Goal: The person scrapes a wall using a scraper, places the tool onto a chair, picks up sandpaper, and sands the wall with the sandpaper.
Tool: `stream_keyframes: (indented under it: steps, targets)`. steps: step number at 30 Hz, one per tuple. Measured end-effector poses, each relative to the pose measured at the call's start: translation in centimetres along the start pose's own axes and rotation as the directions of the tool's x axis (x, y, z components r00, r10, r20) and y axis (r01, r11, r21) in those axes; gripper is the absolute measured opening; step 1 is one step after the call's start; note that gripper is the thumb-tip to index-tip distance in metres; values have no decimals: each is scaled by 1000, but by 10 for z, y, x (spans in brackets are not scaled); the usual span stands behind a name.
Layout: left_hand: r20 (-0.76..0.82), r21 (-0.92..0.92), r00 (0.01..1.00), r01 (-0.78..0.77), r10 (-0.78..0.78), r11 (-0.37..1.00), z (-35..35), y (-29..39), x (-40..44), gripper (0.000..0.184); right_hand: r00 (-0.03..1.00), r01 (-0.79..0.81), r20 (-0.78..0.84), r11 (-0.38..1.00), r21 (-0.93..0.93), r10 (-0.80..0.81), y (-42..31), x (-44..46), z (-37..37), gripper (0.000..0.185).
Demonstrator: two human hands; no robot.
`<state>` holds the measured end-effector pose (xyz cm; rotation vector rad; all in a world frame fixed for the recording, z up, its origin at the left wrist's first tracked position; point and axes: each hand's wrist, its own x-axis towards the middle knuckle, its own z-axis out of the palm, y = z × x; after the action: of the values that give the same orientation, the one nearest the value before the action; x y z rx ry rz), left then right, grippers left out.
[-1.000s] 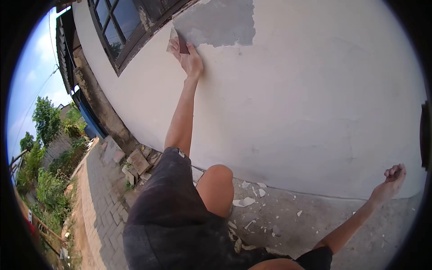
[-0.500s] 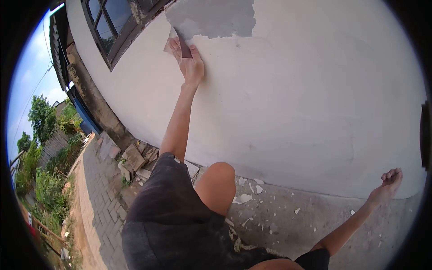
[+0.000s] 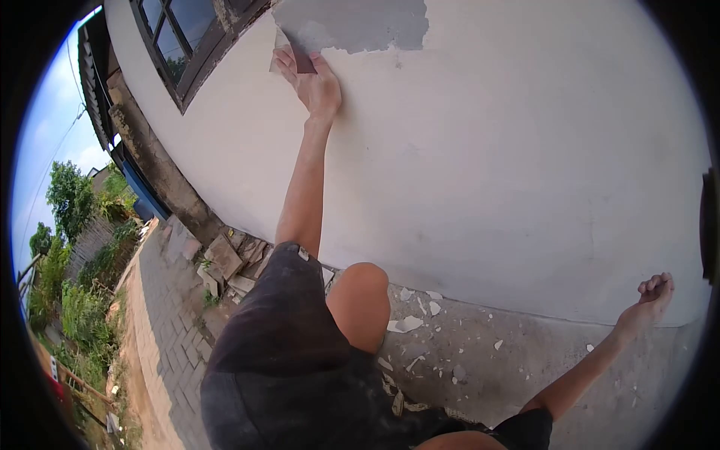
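Note:
My left hand [image 3: 320, 94] presses against the white wall [image 3: 487, 157] just below a grey patch [image 3: 360, 26] with ragged edges where the paint is off. Between its thumb and fingers is a folded, brownish sheet of sandpaper [image 3: 302, 61], its upper edge standing up from the wall. Down at the far right, my right hand [image 3: 655, 298] is beside the foot of the wall with its fingers curled in. Nothing shows in that hand.
White paint flakes [image 3: 406, 324] lie scattered on the concrete floor [image 3: 517, 360]. Broken tiles and rubble [image 3: 223, 257] are piled at the wall's left end. A dark-framed window [image 3: 187, 45] is at upper left, and a paved path [image 3: 169, 315] runs along the left.
My left hand and the sandpaper sit slightly higher in view, as does the grey patch. My right hand has shifted up a little, its fingers still curled.

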<state>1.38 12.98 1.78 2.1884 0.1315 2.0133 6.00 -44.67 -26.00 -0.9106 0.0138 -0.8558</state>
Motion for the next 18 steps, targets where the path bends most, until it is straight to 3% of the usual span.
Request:
stream_keyframes:
  steps: [2, 3, 7, 9, 11, 12, 15, 17, 18]
  targets:
    - [149, -11, 928, -343, 341, 939, 21, 56, -27, 67, 1000, 7, -12, 1000, 25, -7, -3, 3, 4, 24]
    - [221, -142, 837, -480, 501, 866, 24, 89, -52, 69, 1000, 7, -20, 999, 33, -6, -4, 3, 6, 26]
    - [289, -69, 815, -505, 502, 860, 6, 50, -38, 67, 1000, 14, 12, 998, 57, -15, -12, -6, 23, 24]
    - [138, -3, 914, -385, 381, 923, -16, -9, 2, 66, 998, -6, 65, 998, 65, 2, -9, -9, 20, 23]
    - [66, 40, 983, -173, 170, 984, -36, -67, 36, 70, 994, -7, 109, 999, 54, 1, -5, -10, 20, 23]
    - [105, 80, 992, -74, 65, 994, -35, -110, 60, 70, 993, 0, 115, 999, 40, -5, -3, -11, 18, 23]
    - [-56, 19, 998, -3, 4, 1000, -11, -35, 58, 68, 998, -7, 69, 1000, 7, 7, -6, -15, 21, 24]
    - [99, -25, 912, -398, 398, 917, 5, 17, 30, 65, 999, 12, 41, 1000, -12, -12, -13, -14, 25, 25]
    - [150, -24, 881, -451, 449, 892, 3, 26, 29, 64, 999, 27, 37, 999, -19, -26, -16, -14, 27, 25]
